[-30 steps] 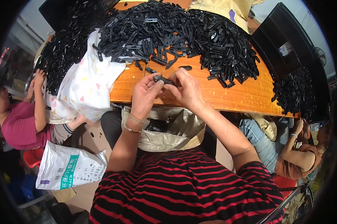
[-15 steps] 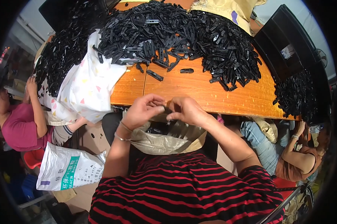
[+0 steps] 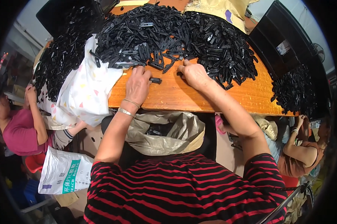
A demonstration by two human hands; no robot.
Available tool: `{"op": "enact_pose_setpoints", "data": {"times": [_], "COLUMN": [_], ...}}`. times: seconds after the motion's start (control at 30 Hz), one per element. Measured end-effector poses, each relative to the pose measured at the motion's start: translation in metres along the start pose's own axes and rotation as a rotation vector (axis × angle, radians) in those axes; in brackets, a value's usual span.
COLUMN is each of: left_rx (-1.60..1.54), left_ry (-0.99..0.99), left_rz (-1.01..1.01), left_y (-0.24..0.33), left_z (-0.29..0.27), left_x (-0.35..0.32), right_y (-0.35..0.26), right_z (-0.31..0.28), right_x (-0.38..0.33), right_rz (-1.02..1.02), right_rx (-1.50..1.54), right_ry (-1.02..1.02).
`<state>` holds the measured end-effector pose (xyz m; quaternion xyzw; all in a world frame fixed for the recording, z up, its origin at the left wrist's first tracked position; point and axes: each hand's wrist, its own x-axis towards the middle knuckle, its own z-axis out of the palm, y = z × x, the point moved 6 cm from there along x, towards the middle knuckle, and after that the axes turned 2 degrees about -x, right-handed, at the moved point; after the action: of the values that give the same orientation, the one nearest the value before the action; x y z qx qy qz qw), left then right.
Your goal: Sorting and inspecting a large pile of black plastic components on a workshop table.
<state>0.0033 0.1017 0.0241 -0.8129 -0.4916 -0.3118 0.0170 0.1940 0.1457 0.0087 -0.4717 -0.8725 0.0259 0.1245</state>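
My left hand [image 3: 138, 86] is on the wooden table with its fingers bent down. A black plastic part [image 3: 156, 80] juts out at its thumb side, pinched there. My right hand [image 3: 195, 76] reaches to the front of the pile, its fingers closed over a small dark piece [image 3: 180, 75] mostly hidden beneath them, which looks like another black plastic part. Just beyond both hands rises a large heap of similar long black plastic parts [image 3: 138, 33]. Below the table edge, at my lap, an open woven sack [image 3: 153, 145] has some black parts inside.
A white patterned cloth [image 3: 80, 87] drapes over the table's left side. Co-workers sit at left [image 3: 21, 128] and right [image 3: 304, 156]. A black bin [image 3: 282, 41] lies tipped at the right, beside a smaller pile [image 3: 293, 89]. A printed white sack [image 3: 62, 171] lies on the floor.
Both hands have moved from above the lap sack, where they were close together, forward onto the table. They are now apart, at the loose parts near the heap.
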Motion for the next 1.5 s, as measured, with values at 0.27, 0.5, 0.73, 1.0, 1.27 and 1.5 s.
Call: {"op": "enact_pose_setpoints", "data": {"times": [0.27, 0.5, 0.73, 1.0, 1.27, 1.5], "left_rx": [-0.680, -1.391, -1.470, -1.531, -1.520, -1.500], "left_ry": [-0.060, 0.034, 0.163, 0.131, 0.102, 0.138], "left_rz": [-0.367, -0.482, -0.529, -0.587, -0.651, -0.573], "left_y": [-0.004, 0.016, 0.025, 0.024, 0.025, 0.030], "left_z": [0.009, 0.016, 0.006, 0.014, 0.011, 0.011], "left_x": [-0.018, -0.027, -0.030, -0.033, -0.033, -0.029], "right_y": [-0.011, -0.062, -0.076, -0.077, -0.061, -0.071], "right_z": [-0.012, -0.046, -0.055, -0.056, -0.045, -0.037], "right_x": [-0.018, -0.030, -0.043, -0.044, -0.042, -0.038], "right_rz": [0.105, -0.035, -0.026, -0.143, 0.311, 0.145], "right_rx": [0.403, 0.631, 0.475, 0.461, 0.719, 0.728], "right_ry": [0.027, 0.266, 0.315, 0.389, 0.239, 0.380]}}
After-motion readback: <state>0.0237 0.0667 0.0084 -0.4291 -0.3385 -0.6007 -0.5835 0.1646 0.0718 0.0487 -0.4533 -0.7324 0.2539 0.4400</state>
